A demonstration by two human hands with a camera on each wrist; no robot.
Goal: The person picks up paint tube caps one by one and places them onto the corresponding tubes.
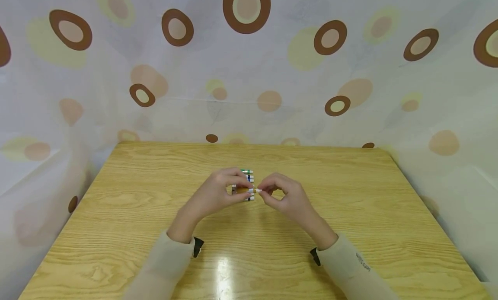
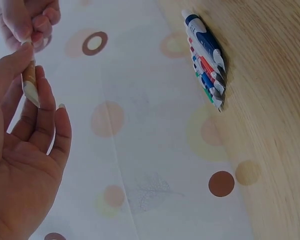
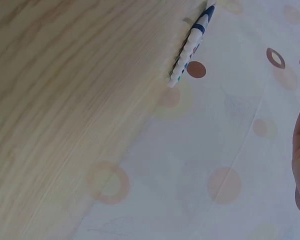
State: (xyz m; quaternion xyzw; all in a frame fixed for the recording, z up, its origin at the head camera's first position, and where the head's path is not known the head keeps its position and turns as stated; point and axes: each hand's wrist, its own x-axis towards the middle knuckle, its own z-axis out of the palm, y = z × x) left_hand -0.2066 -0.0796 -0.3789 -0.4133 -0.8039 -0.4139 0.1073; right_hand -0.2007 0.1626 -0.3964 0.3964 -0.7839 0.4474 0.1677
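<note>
A small paint tube with an ochre-yellow band (image 2: 29, 75) and a white crimped end is held up above the table between the two hands. My left hand (image 1: 218, 189) pinches its body between thumb and fingers. At the tube's white cap (image 1: 259, 190), the thumb and fingertips of my right hand (image 1: 285, 195) pinch from the right side. Several more paint tubes (image 2: 206, 52) lie side by side in a row below, with white caps and blue, red and green bands. Seen from above, the left hand hides part of this row.
The wooden table (image 1: 342, 192) stretches out on both sides of the hands. Behind it and at its sides hangs a pale cloth (image 1: 249, 62) printed with brown, peach and yellow circles. Both forearms wear light sleeves (image 1: 161, 261), with dark straps at the wrists.
</note>
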